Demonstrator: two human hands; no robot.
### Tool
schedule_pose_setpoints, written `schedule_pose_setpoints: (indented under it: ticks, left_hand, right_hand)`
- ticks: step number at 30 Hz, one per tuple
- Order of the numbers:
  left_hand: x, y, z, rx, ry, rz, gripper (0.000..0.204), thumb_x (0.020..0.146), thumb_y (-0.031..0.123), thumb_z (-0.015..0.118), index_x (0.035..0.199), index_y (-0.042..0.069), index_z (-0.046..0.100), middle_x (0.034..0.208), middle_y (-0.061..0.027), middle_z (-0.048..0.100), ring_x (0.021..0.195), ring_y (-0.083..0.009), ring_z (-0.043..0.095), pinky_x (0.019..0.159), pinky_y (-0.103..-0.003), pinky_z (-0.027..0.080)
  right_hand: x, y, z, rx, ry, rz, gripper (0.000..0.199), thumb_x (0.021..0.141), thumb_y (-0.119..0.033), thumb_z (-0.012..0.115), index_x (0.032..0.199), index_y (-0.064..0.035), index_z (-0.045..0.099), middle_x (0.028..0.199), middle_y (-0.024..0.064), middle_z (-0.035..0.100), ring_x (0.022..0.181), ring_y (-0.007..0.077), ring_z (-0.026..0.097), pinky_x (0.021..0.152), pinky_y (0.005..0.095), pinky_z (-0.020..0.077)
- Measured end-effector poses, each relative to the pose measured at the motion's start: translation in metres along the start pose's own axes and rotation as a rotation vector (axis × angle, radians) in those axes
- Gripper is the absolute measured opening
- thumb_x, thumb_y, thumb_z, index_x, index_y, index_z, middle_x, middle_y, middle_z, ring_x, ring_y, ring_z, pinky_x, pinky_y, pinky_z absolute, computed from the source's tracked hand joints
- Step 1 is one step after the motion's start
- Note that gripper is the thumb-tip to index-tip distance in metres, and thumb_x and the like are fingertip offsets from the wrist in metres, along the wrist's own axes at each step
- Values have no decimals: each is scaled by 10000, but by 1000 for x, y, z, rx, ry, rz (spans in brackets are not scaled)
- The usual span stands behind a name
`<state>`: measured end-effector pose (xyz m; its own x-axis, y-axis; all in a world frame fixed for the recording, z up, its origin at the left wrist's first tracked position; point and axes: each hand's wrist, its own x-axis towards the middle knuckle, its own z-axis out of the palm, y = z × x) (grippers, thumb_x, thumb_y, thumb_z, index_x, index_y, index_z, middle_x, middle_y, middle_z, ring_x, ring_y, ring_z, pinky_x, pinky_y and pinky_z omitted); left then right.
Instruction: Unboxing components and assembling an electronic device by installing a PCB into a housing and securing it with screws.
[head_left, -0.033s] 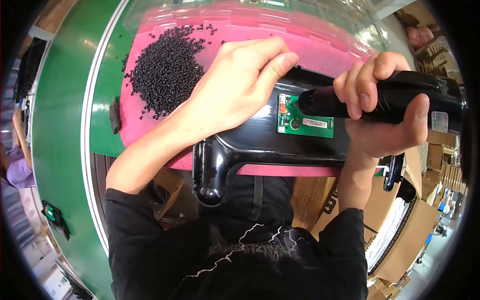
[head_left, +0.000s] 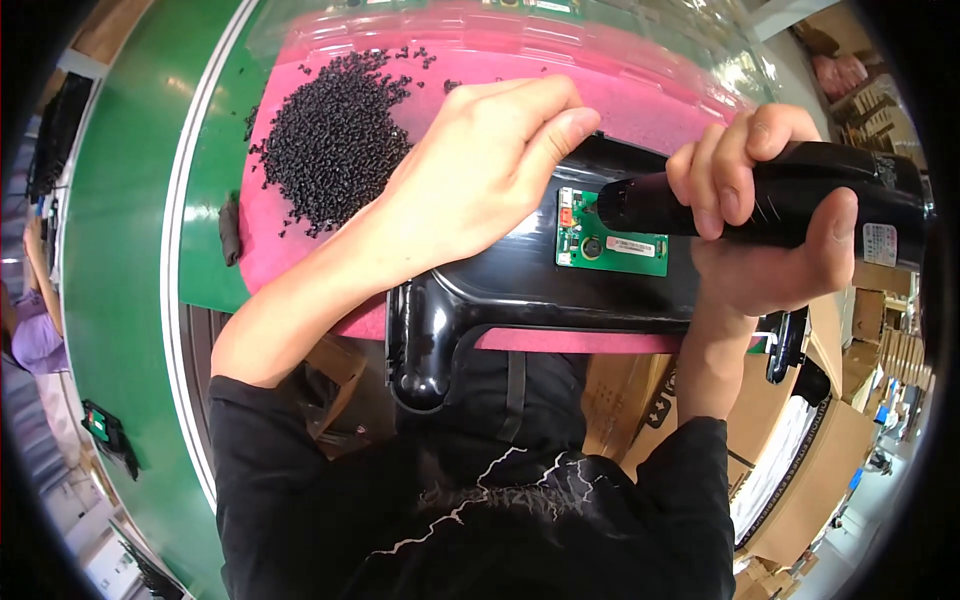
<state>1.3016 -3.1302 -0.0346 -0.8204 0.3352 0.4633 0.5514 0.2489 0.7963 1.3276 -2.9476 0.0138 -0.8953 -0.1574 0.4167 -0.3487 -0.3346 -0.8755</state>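
A glossy black plastic housing (head_left: 520,290) lies on a pink mat (head_left: 660,100), its curved end hanging over the near edge. A small green circuit board (head_left: 610,245) sits in it. My left hand (head_left: 480,180) presses flat on the housing, fingertips at its far edge just left of the board. My right hand (head_left: 760,240) grips a black electric screwdriver (head_left: 640,205) held sideways, its front end over the board's upper left corner. The bit itself is hidden.
A pile of small black pieces (head_left: 335,140) lies on the mat's left part. A green belt (head_left: 120,250) curves along the left. Cardboard boxes (head_left: 820,450) stand at lower right. Another person in purple (head_left: 35,335) is at the far left.
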Motion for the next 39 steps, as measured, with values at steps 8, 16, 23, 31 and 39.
schedule_pose_setpoints:
  ticks: [8,16,23,31,39]
  left_hand:
    - [-9,-8,-7,64,-147,23,114,800,7,602,909,-19,622,740,-133,636,669,-221,650,612,-313,511]
    - [-10,-5,-10,94,-252,29,115,762,44,644,846,-32,659,769,-150,649,735,-274,647,673,-335,505]
    - [-6,-7,-9,-13,-270,13,86,750,31,675,822,-16,677,760,-112,661,718,-207,656,642,-299,512]
    - [-1,-5,-5,-255,-246,83,121,695,49,740,784,-10,683,754,-96,661,694,-180,639,619,-272,503]
    - [-3,5,-7,-190,-184,-43,73,729,10,717,776,-21,671,780,-94,654,701,-159,623,642,-259,493]
  right_hand:
    - [12,14,17,-130,-120,52,431,823,-452,506,891,-28,470,590,-5,433,461,88,371,510,252,324]
    - [7,17,0,144,-223,-81,422,855,-409,529,971,-7,481,628,53,479,496,125,420,495,280,356]
    - [-3,-11,-10,380,-53,-182,447,730,-452,661,865,-73,467,639,-14,489,482,82,438,548,235,342]
    - [-9,-13,-10,383,-39,-253,449,757,-469,656,873,-81,461,602,-29,465,447,73,433,514,235,361]
    - [-15,-20,-15,265,-58,-341,450,797,-509,604,895,-94,464,601,-23,480,458,84,456,530,264,400]
